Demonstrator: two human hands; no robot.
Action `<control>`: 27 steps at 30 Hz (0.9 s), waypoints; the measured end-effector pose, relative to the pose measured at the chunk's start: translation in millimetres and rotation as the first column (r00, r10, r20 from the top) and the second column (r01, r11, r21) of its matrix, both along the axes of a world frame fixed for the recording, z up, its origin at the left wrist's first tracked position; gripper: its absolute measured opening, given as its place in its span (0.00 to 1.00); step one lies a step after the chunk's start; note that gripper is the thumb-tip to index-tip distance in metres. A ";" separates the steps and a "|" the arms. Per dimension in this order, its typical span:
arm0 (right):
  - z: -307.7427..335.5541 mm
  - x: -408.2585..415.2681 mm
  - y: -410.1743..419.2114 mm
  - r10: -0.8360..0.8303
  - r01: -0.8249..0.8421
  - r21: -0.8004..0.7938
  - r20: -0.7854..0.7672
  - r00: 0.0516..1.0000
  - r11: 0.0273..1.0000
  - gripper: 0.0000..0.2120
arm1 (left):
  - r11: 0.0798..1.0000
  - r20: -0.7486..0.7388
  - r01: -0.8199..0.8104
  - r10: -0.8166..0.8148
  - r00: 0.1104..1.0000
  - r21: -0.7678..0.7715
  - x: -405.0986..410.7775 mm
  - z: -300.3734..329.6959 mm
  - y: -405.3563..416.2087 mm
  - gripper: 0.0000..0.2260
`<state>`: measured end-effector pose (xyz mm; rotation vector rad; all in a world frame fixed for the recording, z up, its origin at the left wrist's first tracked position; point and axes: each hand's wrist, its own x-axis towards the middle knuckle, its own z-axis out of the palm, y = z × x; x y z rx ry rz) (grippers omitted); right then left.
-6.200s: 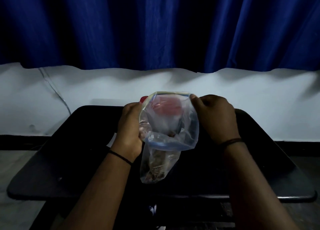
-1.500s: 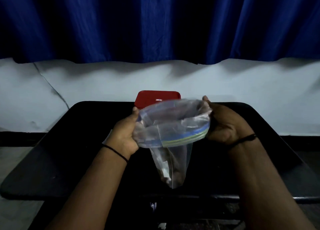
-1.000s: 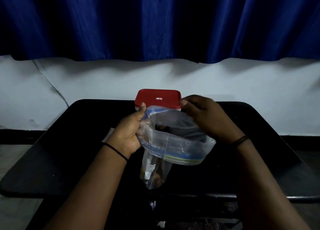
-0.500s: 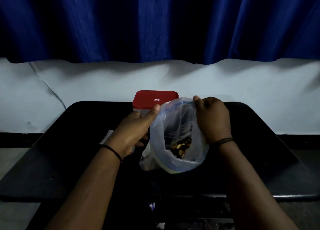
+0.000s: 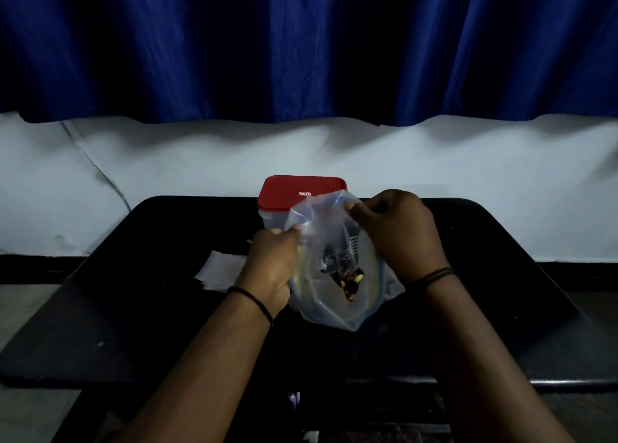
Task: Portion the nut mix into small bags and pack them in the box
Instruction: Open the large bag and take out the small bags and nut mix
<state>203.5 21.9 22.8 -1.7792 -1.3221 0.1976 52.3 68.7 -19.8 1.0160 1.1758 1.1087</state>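
Centre frame, both hands work the clear bag [image 5: 337, 275] open above the counter [image 5: 133, 325]: left hand [image 5: 272, 265] pinching the near-left rim, right hand [image 5: 398, 232] pinching the far rim. Nut mix [image 5: 349, 280] sits inside. The red-lidded box [image 5: 301, 193] behind remains closed. Portioning likely comes next, needing a small bag.

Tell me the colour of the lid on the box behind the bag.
Red, on the lid of the clear box; the head view shows it.

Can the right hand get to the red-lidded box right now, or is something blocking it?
Probably not yet: the right hand is pinching the nut bag open, and that bag stands between it and the box.
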 end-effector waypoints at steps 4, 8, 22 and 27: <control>2.2 -5.2 -3.3 0.056 -0.056 -0.050 -0.003 0.998 0.997 0.18 | 0.992 0.149 -0.058 0.074 0.986 -0.114 0.3 -1.0 4.2 0.09; -0.4 10.3 -2.6 0.036 -0.046 -0.111 -0.091 0.995 0.993 0.23 | 0.978 0.294 -0.056 0.115 0.949 -0.203 -4.0 -6.6 14.8 0.12; -10.7 41.8 -2.2 0.048 -0.151 -0.314 -0.314 0.948 0.937 0.16 | 0.962 0.237 0.177 -0.126 0.963 -0.209 -39.6 6.2 23.6 0.22; -1.7 37.4 -1.9 0.202 -0.181 -0.188 0.100 0.974 0.965 0.17 | 0.949 0.273 0.228 -0.166 0.948 -0.216 -38.2 10.6 21.2 0.12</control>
